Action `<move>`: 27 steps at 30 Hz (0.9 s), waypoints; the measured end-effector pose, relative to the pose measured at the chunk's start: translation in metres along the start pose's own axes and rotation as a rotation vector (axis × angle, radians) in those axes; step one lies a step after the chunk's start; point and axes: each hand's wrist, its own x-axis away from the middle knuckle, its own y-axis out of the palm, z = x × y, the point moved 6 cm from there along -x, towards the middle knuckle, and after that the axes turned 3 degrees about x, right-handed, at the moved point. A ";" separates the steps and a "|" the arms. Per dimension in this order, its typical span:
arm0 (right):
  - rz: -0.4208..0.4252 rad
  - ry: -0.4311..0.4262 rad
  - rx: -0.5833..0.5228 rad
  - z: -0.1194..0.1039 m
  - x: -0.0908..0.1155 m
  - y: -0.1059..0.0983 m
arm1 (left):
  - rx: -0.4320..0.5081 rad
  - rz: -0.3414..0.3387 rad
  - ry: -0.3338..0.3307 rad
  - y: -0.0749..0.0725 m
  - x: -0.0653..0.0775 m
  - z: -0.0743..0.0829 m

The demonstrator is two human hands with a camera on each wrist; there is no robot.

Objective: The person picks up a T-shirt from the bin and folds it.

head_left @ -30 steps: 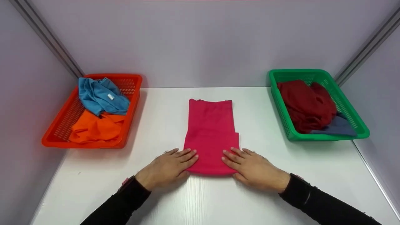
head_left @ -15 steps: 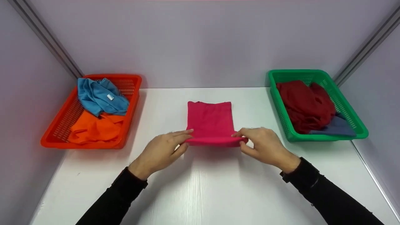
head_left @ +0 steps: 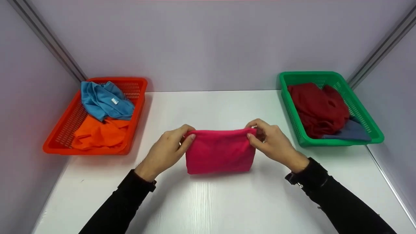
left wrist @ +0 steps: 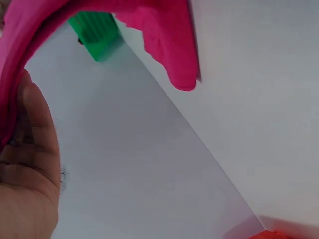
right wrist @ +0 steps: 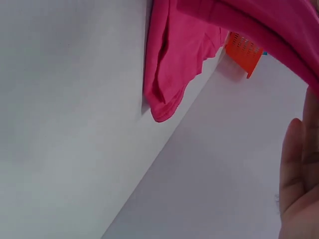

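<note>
A folded pink cloth garment is held up by its top edge over the white table, its front panel hanging down toward the person. My left hand pinches the top left corner between thumb and fingers. At the opposite corner, my right hand pinches the same edge, thumb in front. In the left wrist view the pink cloth arches above the left hand. From the right wrist, a lower layer of the cloth shows near the tabletop, beside the right hand.
An orange-red basket at the left holds a blue cloth and an orange cloth. The green basket at the right contains a dark red cloth and a grey-blue cloth. Pale walls enclose the white table.
Both hands went from lying flat on the pink garment to pinching its near fold. That fold was raised and carried away from the person, and the cloth now hangs from the hands.
</note>
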 end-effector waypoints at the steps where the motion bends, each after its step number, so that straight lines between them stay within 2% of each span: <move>1: -0.007 0.031 0.022 0.004 -0.004 0.002 | -0.021 0.002 -0.015 0.002 -0.005 -0.004; 7: -0.059 0.196 0.174 0.035 -0.031 0.019 | -0.111 0.007 -0.070 0.015 -0.038 -0.032; 11: -0.064 0.293 0.282 0.051 -0.045 0.031 | -0.202 0.054 -0.079 0.025 -0.058 -0.046; 14: -0.051 0.338 0.380 0.055 -0.050 0.040 | -0.303 0.108 -0.050 0.030 -0.063 -0.048; 16: -0.059 0.334 0.430 0.052 -0.049 0.048 | -0.359 0.112 -0.021 0.036 -0.061 -0.043; 18: -0.095 0.300 0.461 0.045 -0.045 0.058 | -0.393 0.053 0.007 0.045 -0.054 -0.036; 20: -0.175 0.252 0.479 0.036 -0.037 0.069 | -0.407 -0.066 0.022 0.056 -0.044 -0.028; 22: -0.283 0.194 0.486 0.027 -0.027 0.082 | -0.409 -0.218 0.011 0.069 -0.031 -0.022; 24: -0.411 0.150 0.493 0.021 -0.015 0.095 | -0.409 -0.340 -0.007 0.081 -0.017 -0.020; 27: -0.544 0.105 0.483 0.016 0.001 0.110 | -0.401 -0.444 -0.036 0.096 -0.004 -0.020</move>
